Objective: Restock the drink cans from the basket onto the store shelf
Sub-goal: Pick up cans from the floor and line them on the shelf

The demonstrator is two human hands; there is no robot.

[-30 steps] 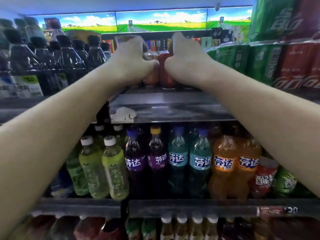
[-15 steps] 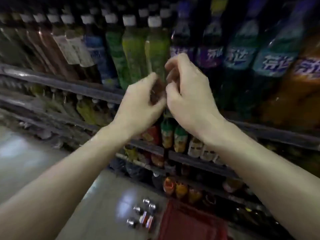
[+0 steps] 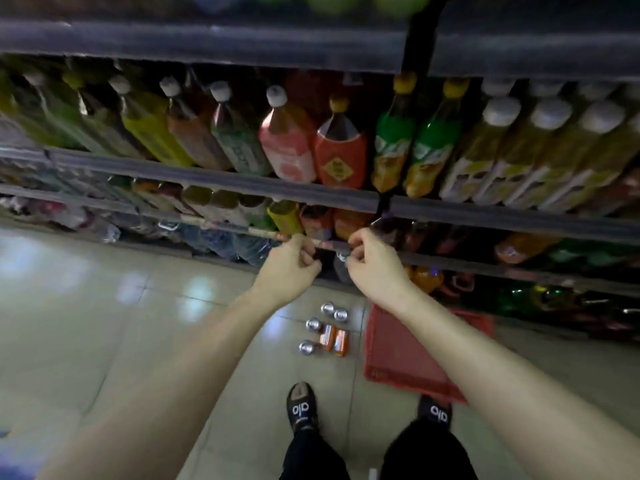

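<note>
Both hands (image 3: 332,265) dropped from shelf; held contents indiscernible.

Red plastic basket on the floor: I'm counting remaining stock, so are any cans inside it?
No, the red plastic basket shows only bare floor; the silver-topped cans stand on the tiles beside it.

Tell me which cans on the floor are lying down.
The two orange cans lie on their sides beside the red basket; the four silver-topped cans stand upright.
</note>
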